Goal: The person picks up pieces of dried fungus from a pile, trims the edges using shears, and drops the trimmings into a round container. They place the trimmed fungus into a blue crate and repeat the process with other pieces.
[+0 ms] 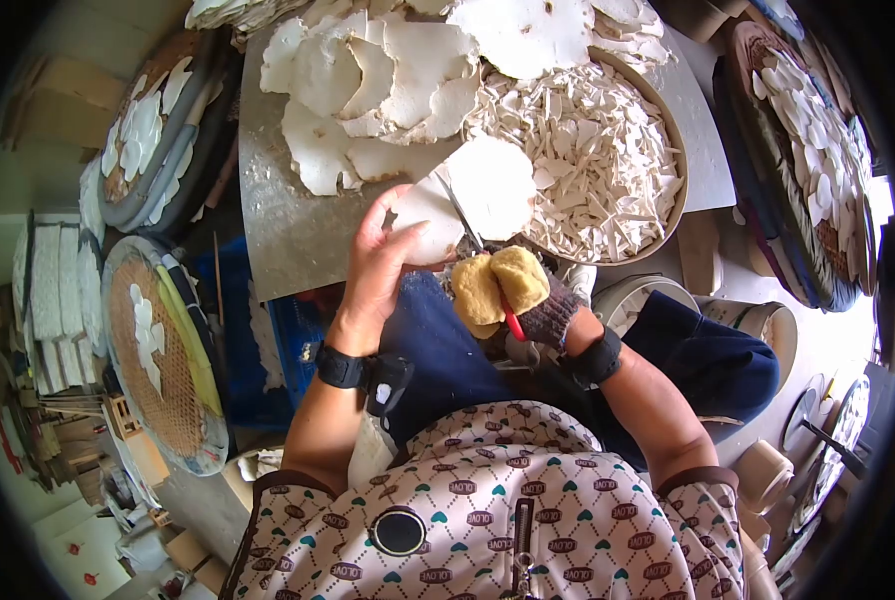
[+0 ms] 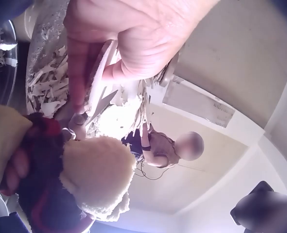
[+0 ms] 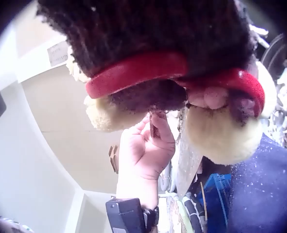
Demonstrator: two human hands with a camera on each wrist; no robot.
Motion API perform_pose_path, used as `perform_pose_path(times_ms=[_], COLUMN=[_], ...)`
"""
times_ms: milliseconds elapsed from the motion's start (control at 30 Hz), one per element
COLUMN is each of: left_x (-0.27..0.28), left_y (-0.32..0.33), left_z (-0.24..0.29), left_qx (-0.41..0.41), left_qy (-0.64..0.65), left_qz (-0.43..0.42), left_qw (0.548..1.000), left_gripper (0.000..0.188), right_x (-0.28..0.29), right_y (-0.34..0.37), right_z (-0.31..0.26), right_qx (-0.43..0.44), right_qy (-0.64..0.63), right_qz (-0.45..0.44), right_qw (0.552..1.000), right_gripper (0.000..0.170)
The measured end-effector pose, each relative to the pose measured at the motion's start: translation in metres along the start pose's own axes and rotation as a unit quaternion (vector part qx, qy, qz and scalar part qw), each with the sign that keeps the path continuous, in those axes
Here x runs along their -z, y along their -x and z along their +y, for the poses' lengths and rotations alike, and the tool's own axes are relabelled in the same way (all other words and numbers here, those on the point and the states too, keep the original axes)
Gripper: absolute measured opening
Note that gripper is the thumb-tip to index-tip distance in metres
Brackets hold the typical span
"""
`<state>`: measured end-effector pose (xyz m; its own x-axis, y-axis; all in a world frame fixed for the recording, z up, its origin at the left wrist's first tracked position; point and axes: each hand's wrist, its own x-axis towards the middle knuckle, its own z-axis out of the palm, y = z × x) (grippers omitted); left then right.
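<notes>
My left hand [image 1: 386, 252] pinches a white flat sheet [image 1: 426, 222] between thumb and fingers; a brighter rounded part [image 1: 496, 185] lies beyond the blades. My right hand [image 1: 548, 310], in a dark knitted glove, grips red-handled scissors [image 1: 514, 322] padded with yellow foam [image 1: 520, 278]. Their blades [image 1: 460, 208] lie across the sheet. In the left wrist view the left hand [image 2: 129, 39] holds the sheet's edge, with the scissor blade [image 2: 102, 103] against it. The right wrist view shows the red handles [image 3: 138, 73] around the gloved fingers.
A round tray [image 1: 684, 170] of white scraps stands at the table's right. Irregular white sheets [image 1: 408, 75] are piled at the back of the metal table [image 1: 278, 230]. Round racks [image 1: 158, 350] with white pieces stand on both sides. Another person [image 2: 163, 148] shows in the left wrist view.
</notes>
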<state>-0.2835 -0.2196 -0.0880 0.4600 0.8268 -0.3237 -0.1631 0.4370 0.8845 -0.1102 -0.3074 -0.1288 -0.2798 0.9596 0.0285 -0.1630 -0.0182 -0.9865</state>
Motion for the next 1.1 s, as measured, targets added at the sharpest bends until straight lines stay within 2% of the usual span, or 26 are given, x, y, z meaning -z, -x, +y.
perform_pose_path(times_ms=[33,67,200,300,333,400,467,567,600,633,667,733,767,800,833,933,1033,1100], left_x=[0.002,0.004,0.008,0.013,0.015,0.017,0.014,0.014,0.016,0.018,0.022,0.028,0.029,0.027,0.026,0.031,0.029,0.024], left_y=[-0.002,-0.003,-0.005,-0.008,-0.008,-0.001,0.005,0.013,0.014,0.015,0.014,0.014,0.012,0.011,0.012,0.012,0.017,0.02], left_z=[-0.001,-0.001,-0.004,-0.011,-0.011,-0.004,0.005,0.015,0.019,0.015,0.007,-0.005,-0.012,-0.015,-0.017,-0.021,-0.02,-0.017], left_qx=[0.003,0.006,0.003,-0.035,-0.052,-0.018,-0.008,0.011,0.034,-0.002,-0.039,-0.106,-0.146,-0.164,-0.181,-0.184,-0.151,-0.139], left_qy=[-0.006,-0.014,-0.022,-0.054,-0.071,-0.061,-0.064,-0.144,-0.164,-0.14,-0.116,-0.056,-0.031,0.002,0.035,0.043,0.01,0.007], left_qz=[0.001,0.001,-0.002,-0.006,-0.006,-0.005,-0.01,-0.046,-0.047,-0.019,0.008,0.079,0.144,0.179,0.213,0.196,0.15,0.127], left_qw=[1.0,1.0,1.0,0.998,0.996,0.998,0.998,0.988,0.985,0.99,0.992,0.99,0.978,0.97,0.96,0.962,0.977,0.982], left_gripper=[0.046,0.046,0.046,0.045,0.045,0.043,0.04,0.043,0.048,0.049,0.05,0.052,0.052,0.05,0.048,0.046,0.037,0.042], right_x=[0.003,-0.002,0.0,0.0,-0.003,-0.008,-0.005,-0.011,-0.016,-0.018,-0.013,-0.02,-0.025,-0.027,-0.032,-0.036,-0.037,-0.038], right_y=[-0.002,0.0,-0.001,0.001,0.002,0.004,0.001,0.001,0.004,0.006,0.003,0.007,0.008,0.011,0.017,0.02,0.018,0.019], right_z=[0.0,0.004,0.022,0.015,0.012,0.008,0.013,0.011,0.009,0.009,0.01,0.011,0.012,0.021,0.03,0.037,0.03,0.033], right_qx=[0.041,0.051,0.075,0.046,0.028,-0.008,0.109,0.098,0.026,-0.046,-0.016,-0.013,-0.011,-0.075,-0.065,-0.057,-0.072,-0.09], right_qy=[0.126,0.094,0.227,0.227,0.153,0.006,0.15,0.038,-0.08,-0.197,-0.063,-0.085,-0.097,-0.292,-0.279,-0.233,-0.249,-0.256], right_qz=[-0.022,0.016,0.041,0.042,0.05,0.064,0.052,0.061,0.067,0.071,0.043,0.056,0.061,-0.001,-0.003,-0.003,-0.022,-0.014], right_qw=[0.991,0.994,0.97,0.972,0.987,0.998,0.981,0.993,0.994,0.977,0.997,0.995,0.993,0.954,0.958,0.971,0.965,0.962], right_gripper=[0.023,0.021,0.023,0.021,0.019,0.017,0.016,0.018,0.019,0.02,0.025,0.027,0.028,0.028,0.028,0.027,0.026,0.026])
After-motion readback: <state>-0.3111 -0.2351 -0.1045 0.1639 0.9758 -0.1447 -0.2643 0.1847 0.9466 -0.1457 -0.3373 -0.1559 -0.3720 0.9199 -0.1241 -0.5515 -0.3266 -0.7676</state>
